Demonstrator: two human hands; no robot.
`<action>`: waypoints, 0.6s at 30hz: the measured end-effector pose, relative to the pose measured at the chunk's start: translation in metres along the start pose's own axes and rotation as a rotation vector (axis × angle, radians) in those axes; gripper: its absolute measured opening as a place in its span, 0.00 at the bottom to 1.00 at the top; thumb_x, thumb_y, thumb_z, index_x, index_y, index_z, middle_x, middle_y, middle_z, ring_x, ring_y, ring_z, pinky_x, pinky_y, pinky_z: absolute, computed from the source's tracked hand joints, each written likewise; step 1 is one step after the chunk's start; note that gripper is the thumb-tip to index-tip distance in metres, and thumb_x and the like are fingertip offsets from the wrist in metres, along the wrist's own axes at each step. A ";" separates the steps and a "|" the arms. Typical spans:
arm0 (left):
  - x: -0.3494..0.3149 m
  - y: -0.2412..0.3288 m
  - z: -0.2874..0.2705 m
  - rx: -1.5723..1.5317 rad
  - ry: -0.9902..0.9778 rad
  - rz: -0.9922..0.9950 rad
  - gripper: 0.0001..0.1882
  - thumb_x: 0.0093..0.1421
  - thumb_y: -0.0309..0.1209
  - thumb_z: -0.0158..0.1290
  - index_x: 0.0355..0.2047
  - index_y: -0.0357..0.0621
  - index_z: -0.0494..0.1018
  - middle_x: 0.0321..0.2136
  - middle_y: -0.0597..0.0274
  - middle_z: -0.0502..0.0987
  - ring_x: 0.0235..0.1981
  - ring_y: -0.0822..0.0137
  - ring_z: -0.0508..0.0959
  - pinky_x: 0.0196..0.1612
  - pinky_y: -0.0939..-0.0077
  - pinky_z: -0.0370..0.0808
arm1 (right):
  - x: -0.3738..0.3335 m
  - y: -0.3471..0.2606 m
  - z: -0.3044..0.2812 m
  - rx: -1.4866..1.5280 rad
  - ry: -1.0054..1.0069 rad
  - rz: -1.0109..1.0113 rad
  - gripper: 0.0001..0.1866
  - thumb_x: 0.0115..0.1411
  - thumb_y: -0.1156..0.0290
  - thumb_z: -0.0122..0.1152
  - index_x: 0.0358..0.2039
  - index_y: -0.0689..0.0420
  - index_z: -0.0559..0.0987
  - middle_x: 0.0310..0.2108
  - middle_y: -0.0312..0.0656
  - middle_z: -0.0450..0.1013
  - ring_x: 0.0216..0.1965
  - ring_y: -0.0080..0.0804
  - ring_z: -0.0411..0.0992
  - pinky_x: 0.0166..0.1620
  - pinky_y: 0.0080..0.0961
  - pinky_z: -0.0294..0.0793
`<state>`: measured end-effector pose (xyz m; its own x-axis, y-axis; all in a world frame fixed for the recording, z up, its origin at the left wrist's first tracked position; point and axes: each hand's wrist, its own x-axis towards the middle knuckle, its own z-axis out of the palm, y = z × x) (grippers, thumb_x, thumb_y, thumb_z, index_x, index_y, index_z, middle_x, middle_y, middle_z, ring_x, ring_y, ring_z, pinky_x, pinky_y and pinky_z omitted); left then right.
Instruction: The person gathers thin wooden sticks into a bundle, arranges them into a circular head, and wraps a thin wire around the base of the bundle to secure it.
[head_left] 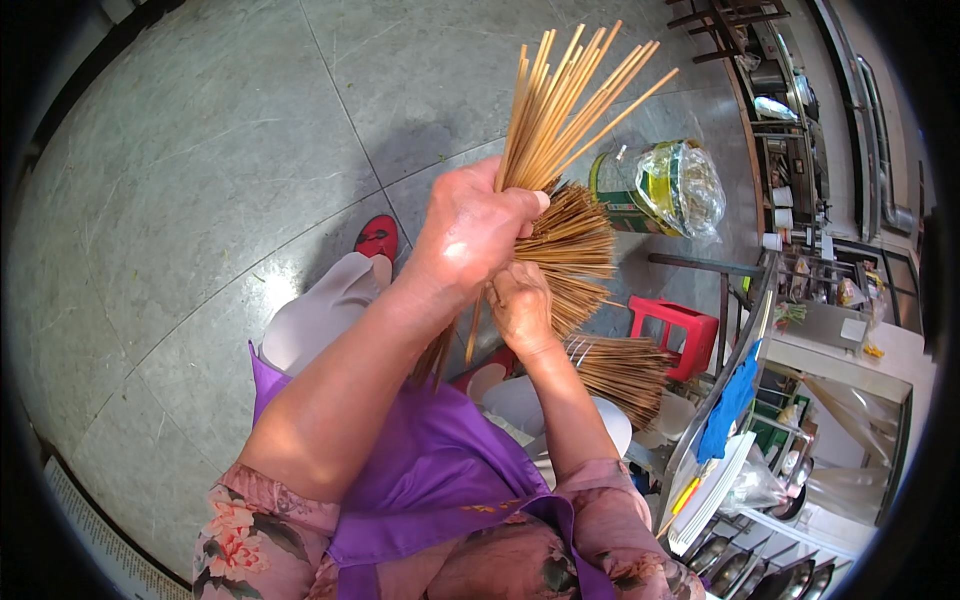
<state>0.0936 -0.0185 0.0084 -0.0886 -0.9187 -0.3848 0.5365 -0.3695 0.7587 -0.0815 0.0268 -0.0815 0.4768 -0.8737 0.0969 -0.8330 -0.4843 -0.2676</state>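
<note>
Sticks (578, 95), pale and slender, fan out toward one o'clock in the head view, their shafts gripped by the left hand (470, 220): its fingers are closed around them, with the thumb pressed on the near side. The right hand (522, 305) sits just below, toward six o'clock from the left fist, its fingers curled against the edge of a brown bundle (575, 245); whether they pinch any sticks I cannot tell. That bundle spreads toward two and three o'clock from the right hand.

The step in hand looks like gathering or sorting sticks by the handful. The next move seems to call for a firm left grip, so the fan does not slip, while the right fingers work individual sticks free or into line.

Counted, there are two hands, one held fan and one brown bundle between the hands and the floor, plus one banded bundle (625, 378) at four o'clock. The sticks themselves overlap too much to number. Beyond lie one red stool (690, 325) near three o'clock, one green bucket (618, 190) at two, and one plainly visible red shoe (377, 237) at ten.
</note>
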 end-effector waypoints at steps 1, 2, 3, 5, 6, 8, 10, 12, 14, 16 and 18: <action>-0.001 0.000 0.000 0.004 0.008 -0.003 0.05 0.47 0.27 0.52 0.21 0.40 0.67 0.14 0.66 0.67 0.12 0.77 0.63 0.14 0.84 0.59 | -0.003 -0.001 0.000 0.036 0.038 0.011 0.05 0.39 0.75 0.59 0.17 0.59 0.71 0.22 0.41 0.67 0.29 0.39 0.65 0.34 0.32 0.65; -0.001 0.001 -0.001 0.009 0.015 -0.006 0.05 0.47 0.27 0.52 0.22 0.40 0.67 0.14 0.65 0.67 0.12 0.77 0.63 0.14 0.84 0.59 | -0.005 -0.002 -0.002 0.071 0.077 0.023 0.05 0.39 0.76 0.59 0.17 0.59 0.71 0.23 0.41 0.68 0.30 0.39 0.65 0.34 0.31 0.65; -0.001 0.002 -0.001 0.014 0.020 -0.009 0.05 0.47 0.27 0.52 0.22 0.40 0.67 0.15 0.65 0.67 0.12 0.77 0.63 0.14 0.84 0.59 | -0.008 -0.002 -0.008 0.083 0.152 0.059 0.05 0.39 0.77 0.59 0.19 0.60 0.72 0.25 0.42 0.69 0.30 0.39 0.66 0.35 0.31 0.66; -0.001 0.002 -0.005 0.010 0.026 -0.022 0.06 0.48 0.27 0.52 0.23 0.39 0.67 0.15 0.65 0.67 0.12 0.77 0.63 0.14 0.84 0.59 | -0.019 -0.002 -0.019 0.124 0.297 0.167 0.06 0.43 0.78 0.58 0.25 0.62 0.74 0.29 0.45 0.70 0.33 0.41 0.68 0.37 0.31 0.68; -0.001 0.003 -0.006 0.009 0.028 -0.028 0.06 0.48 0.27 0.52 0.23 0.39 0.67 0.15 0.65 0.67 0.12 0.77 0.63 0.14 0.84 0.59 | -0.027 -0.003 -0.027 0.139 0.338 0.260 0.07 0.46 0.79 0.56 0.28 0.63 0.74 0.30 0.47 0.70 0.33 0.41 0.69 0.39 0.29 0.69; 0.000 0.002 -0.005 0.009 0.035 -0.038 0.07 0.48 0.27 0.52 0.24 0.39 0.67 0.15 0.64 0.67 0.12 0.76 0.63 0.15 0.83 0.59 | -0.047 0.002 -0.036 0.199 0.426 0.398 0.06 0.48 0.81 0.54 0.30 0.65 0.72 0.29 0.44 0.70 0.31 0.30 0.68 0.37 0.21 0.67; 0.000 0.002 -0.003 0.015 0.039 -0.049 0.07 0.48 0.27 0.52 0.24 0.38 0.66 0.15 0.64 0.67 0.13 0.75 0.64 0.15 0.83 0.60 | -0.072 0.007 -0.040 0.244 0.449 0.553 0.08 0.48 0.81 0.54 0.31 0.65 0.72 0.29 0.41 0.69 0.30 0.25 0.67 0.35 0.18 0.67; -0.001 0.003 -0.005 0.018 0.041 -0.028 0.07 0.48 0.27 0.52 0.24 0.38 0.66 0.15 0.64 0.67 0.13 0.74 0.64 0.16 0.82 0.60 | -0.094 0.013 -0.038 0.332 0.498 0.655 0.07 0.50 0.81 0.53 0.31 0.66 0.73 0.26 0.39 0.69 0.25 0.21 0.66 0.31 0.16 0.67; 0.001 0.002 -0.004 0.016 0.049 -0.017 0.07 0.48 0.27 0.52 0.24 0.38 0.66 0.15 0.64 0.67 0.13 0.74 0.63 0.16 0.82 0.60 | -0.114 0.016 -0.034 0.535 0.553 0.847 0.06 0.51 0.80 0.52 0.31 0.65 0.73 0.24 0.38 0.69 0.23 0.19 0.65 0.28 0.15 0.67; 0.000 0.003 -0.003 0.056 0.086 -0.054 0.07 0.47 0.28 0.52 0.24 0.38 0.66 0.15 0.64 0.67 0.12 0.75 0.63 0.15 0.82 0.60 | -0.125 0.016 -0.026 0.684 0.555 1.034 0.07 0.50 0.81 0.53 0.32 0.64 0.74 0.21 0.37 0.69 0.18 0.18 0.66 0.22 0.14 0.67; -0.002 0.004 -0.002 0.073 0.119 -0.052 0.06 0.47 0.28 0.51 0.23 0.38 0.67 0.15 0.65 0.67 0.11 0.77 0.62 0.15 0.84 0.59 | -0.133 0.017 -0.020 0.844 0.438 1.269 0.09 0.48 0.81 0.54 0.33 0.63 0.74 0.21 0.37 0.70 0.17 0.19 0.67 0.19 0.15 0.67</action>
<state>0.0979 -0.0179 0.0114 -0.0120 -0.8767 -0.4809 0.4713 -0.4291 0.7705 -0.1644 0.1335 -0.0796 -0.6170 -0.6908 -0.3770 -0.1500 0.5735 -0.8054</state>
